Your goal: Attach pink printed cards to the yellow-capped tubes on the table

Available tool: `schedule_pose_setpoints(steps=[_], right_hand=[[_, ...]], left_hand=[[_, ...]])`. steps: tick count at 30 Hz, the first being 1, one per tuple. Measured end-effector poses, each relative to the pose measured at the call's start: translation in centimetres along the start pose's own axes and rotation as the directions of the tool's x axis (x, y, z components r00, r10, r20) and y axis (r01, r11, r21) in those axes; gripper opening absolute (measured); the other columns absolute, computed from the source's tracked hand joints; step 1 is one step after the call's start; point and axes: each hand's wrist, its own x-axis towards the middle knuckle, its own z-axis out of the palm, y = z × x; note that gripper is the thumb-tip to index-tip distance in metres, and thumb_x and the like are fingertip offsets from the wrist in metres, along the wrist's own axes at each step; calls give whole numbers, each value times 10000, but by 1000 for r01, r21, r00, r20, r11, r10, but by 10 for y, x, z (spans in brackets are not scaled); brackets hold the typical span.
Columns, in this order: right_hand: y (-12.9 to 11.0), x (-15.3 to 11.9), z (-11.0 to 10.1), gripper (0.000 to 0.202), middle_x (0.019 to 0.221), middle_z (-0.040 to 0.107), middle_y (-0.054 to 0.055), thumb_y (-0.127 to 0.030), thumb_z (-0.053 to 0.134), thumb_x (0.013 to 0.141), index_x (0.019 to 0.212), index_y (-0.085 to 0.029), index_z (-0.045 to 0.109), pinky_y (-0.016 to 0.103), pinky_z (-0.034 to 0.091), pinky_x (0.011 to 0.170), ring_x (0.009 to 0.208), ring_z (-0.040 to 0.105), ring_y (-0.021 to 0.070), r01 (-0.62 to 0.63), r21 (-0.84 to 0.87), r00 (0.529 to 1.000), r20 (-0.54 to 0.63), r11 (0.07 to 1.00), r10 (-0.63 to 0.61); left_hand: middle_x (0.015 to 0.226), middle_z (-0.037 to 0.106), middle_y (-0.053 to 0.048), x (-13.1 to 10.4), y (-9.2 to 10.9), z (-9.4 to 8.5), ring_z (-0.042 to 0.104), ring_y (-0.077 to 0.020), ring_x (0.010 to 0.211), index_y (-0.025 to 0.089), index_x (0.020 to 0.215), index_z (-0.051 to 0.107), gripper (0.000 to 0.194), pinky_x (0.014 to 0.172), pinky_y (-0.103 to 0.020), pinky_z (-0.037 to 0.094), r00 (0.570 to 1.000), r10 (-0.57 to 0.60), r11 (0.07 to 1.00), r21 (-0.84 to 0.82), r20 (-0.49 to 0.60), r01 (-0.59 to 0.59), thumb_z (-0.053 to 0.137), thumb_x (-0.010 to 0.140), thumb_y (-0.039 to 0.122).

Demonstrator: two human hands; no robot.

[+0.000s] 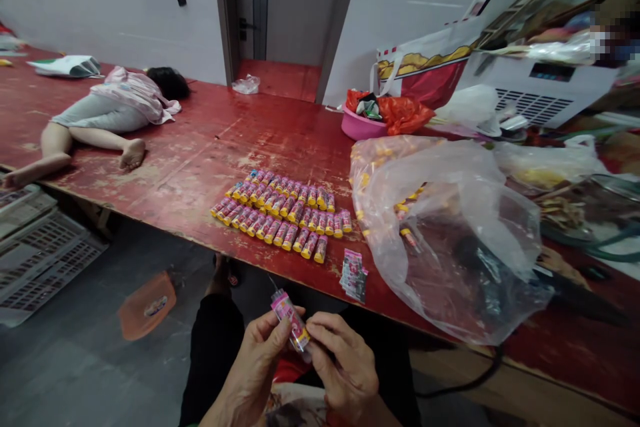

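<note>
Above my lap, a small clear tube [289,317] with a pink and yellow printed wrapper is held between both hands. My left hand [257,360] is closed around its side, thumb on the front. The fingers of my right hand [346,361] are closed on its lower end. On the red table in front, several rows of similar tubes [274,230] with yellow ends lie side by side. Nearer the edge rests a small pile of flat pink and grey wrappers [353,273]. A large clear plastic bag [395,260] to the right has more yellow-ended tubes inside.
The red table [165,197] spans the view. A person [115,103] lies on it at the far left. Behind the bag stands a pink basin [361,125] with red bags. White crates [50,247] and an orange piece [149,307] are on the floor at left.
</note>
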Motion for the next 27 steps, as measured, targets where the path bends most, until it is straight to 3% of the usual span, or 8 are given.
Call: schedule_pose_setpoints(steps=[4, 11, 14, 20, 23, 27], right_hand=[[2, -3, 1, 303, 948, 650, 73, -23, 514, 872, 1110, -183, 613, 277, 562, 655, 817, 658, 171, -16, -3, 1000, 7, 1000, 16], [1, -2, -2, 368, 1044, 659, 95, -61, 501, 857, 1192, -195, 570, 306, 568, 725, 920, 668, 210, 18, -115, 999, 47, 993, -13], [3, 1, -8, 333, 1017, 649, 89, -57, 493, 853, 1142, -194, 586, 286, 559, 719, 907, 663, 199, 10, -45, 995, 100, 999, -5], [6, 0, -14, 229, 1012, 631, 55, -141, 600, 838, 1059, -203, 597, 240, 529, 648, 708, 607, 130, -204, 41, 974, 113, 978, 198], [5, 1, -6, 280, 945, 640, 59, -203, 660, 805, 1074, -186, 586, 286, 520, 680, 784, 609, 184, -146, 24, 980, 136, 989, 142], [3, 3, 6, 183, 843, 631, 42, -129, 548, 815, 990, -174, 581, 306, 463, 673, 734, 570, 183, -142, -39, 979, 140, 989, 146]], left_hand=[[734, 725, -51, 0, 0, 0, 650, -130, 661, 181, 1051, 739, 287, 691, -233, 506, 1000, -5, 1000, 2, 16, 5, 742, 807, 332], [762, 717, -48, -1, -1, -1, 660, -147, 716, 184, 1032, 742, 306, 738, -245, 506, 999, 18, 999, 50, 50, -21, 778, 768, 335], [799, 728, -52, 0, 0, -2, 660, -149, 723, 188, 981, 758, 306, 726, -236, 508, 998, 58, 992, 115, 25, -60, 810, 727, 350], [771, 733, -40, 3, -5, -1, 638, -130, 711, 190, 916, 774, 404, 683, -195, 490, 985, 132, 977, 184, -109, -110, 896, 586, 388], [715, 720, -27, 6, -7, 1, 621, -115, 660, 184, 852, 775, 409, 650, -188, 486, 983, 124, 981, 163, -136, -102, 929, 520, 365], [706, 726, -29, 7, -7, 4, 633, -123, 667, 175, 798, 775, 403, 664, -195, 507, 978, 135, 980, 167, -157, -109, 945, 477, 348]])
